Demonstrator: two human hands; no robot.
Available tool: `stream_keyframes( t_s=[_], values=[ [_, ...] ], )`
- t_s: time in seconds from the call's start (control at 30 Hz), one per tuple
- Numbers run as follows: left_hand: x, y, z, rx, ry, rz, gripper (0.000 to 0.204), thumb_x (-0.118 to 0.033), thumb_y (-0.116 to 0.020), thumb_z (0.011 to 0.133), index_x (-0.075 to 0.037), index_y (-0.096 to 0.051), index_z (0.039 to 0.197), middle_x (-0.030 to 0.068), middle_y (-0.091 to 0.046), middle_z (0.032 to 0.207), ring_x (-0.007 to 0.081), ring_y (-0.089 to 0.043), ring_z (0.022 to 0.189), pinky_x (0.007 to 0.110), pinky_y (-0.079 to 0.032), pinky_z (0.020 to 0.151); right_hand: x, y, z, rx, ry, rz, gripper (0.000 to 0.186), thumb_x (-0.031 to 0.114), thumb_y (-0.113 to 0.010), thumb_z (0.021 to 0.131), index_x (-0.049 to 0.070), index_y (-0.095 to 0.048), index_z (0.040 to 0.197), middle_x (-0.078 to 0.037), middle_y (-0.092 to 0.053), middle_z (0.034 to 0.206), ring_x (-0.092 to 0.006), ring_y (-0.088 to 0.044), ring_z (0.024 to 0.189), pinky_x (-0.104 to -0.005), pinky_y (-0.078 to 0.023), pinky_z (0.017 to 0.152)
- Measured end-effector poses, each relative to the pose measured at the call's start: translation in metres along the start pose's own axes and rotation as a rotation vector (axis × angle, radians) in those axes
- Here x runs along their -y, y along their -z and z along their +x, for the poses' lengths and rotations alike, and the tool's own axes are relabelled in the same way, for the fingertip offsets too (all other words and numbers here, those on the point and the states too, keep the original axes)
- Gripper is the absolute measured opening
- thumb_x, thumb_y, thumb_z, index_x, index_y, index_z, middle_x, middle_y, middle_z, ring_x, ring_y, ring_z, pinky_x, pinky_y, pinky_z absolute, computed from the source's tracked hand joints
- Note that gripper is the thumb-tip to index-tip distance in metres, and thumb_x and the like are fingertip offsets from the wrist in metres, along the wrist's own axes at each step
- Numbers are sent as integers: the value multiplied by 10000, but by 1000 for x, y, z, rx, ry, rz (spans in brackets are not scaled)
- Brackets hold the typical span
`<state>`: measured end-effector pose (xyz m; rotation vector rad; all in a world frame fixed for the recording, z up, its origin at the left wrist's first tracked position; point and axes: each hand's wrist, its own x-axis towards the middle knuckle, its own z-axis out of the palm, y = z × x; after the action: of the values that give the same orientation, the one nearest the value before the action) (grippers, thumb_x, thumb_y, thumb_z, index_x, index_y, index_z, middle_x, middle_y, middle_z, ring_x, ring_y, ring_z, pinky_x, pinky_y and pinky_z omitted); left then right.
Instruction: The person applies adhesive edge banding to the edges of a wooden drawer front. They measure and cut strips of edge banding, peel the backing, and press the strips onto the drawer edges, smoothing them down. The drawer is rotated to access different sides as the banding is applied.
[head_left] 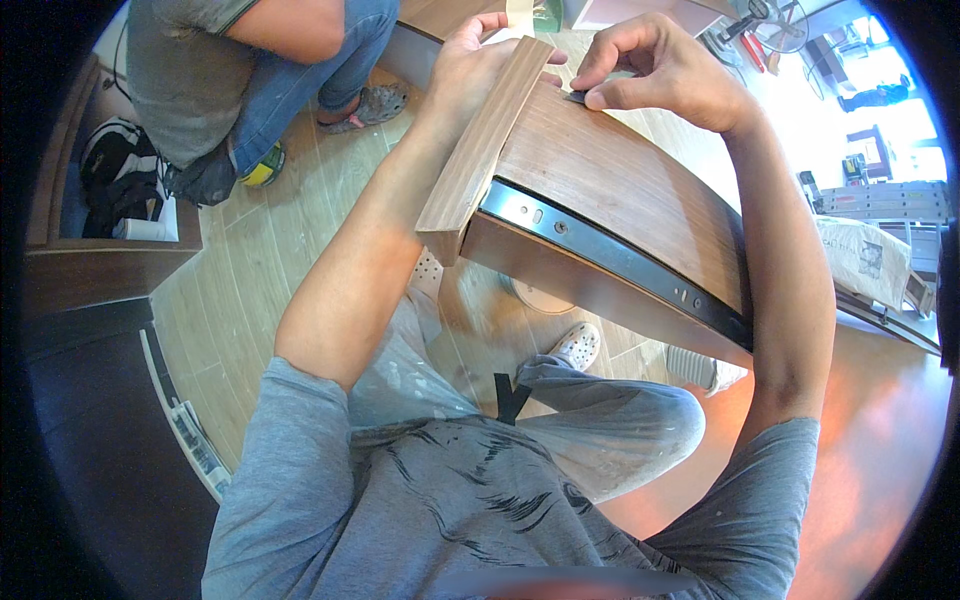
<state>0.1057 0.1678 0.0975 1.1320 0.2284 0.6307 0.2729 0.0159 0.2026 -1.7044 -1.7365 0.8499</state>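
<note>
A wood-grain drawer (610, 165) is tilted in front of me, its front panel (485, 150) toward the left. Along its near side runs a dark metal drawer slide (612, 258) with screws and slots. My left hand (468, 72) holds the far end of the front panel; some fingertips show past its edge, while the panel hides the rest. Above the drawer's far edge, close to the panel, my right hand (665, 78) pinches a small, thin dark piece (575, 97) between thumb and fingers. What kind of piece it is I cannot make out.
Another person in jeans (300, 90) crouches at the upper left. A cabinet (120, 255) with a black-and-white bag (120, 170) stands at the left. Below the drawer is a round container (540, 293). At the right are a fan (765, 15) and a covered bundle (865, 262).
</note>
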Motion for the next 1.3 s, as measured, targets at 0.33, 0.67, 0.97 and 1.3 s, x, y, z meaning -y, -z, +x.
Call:
stream_keyframes(
  t_s=[0.33, 0.67, 0.97, 1.3],
  values=[
    [2, 0, -1, 20, 2, 9, 365, -125, -604, 1025, 49, -477, 1321, 255, -764, 1072, 285, -797, 904, 337, -676, 768, -1, -2, 1, -9, -5, 15, 116, 164, -862, 873, 71, -810, 919, -51, -786, 955, -147, -728, 909, -313, -559, 993],
    [0, -1, -1, 3, -1, 65, 375, -134, -623, 1001, 44, -502, 1308, 234, -778, 1068, 275, -801, 895, 320, -662, 737, 3, -5, 2, -24, 4, 20, 105, 142, -854, 877, 59, -810, 924, -52, -787, 944, -144, -724, 901, -300, -555, 974],
    [21, 16, 12, -30, -22, 213, 527, -280, -738, 932, 23, -588, 1335, 167, -730, 1168, 163, -727, 982, 272, -596, 830, 2, -4, 11, 46, -74, 286, 108, 19, -830, 893, -27, -789, 982, -94, -789, 1003, -142, -725, 972, -288, -563, 943],
    [6, 6, -3, 61, -9, 66, 461, -162, -664, 979, 44, -497, 1356, 213, -771, 1099, 230, -779, 919, 293, -621, 775, 16, 5, -4, -112, -83, 251, 162, 48, -789, 919, -6, -769, 1070, -85, -776, 1021, -138, -719, 953, -280, -561, 921]
  ],
)
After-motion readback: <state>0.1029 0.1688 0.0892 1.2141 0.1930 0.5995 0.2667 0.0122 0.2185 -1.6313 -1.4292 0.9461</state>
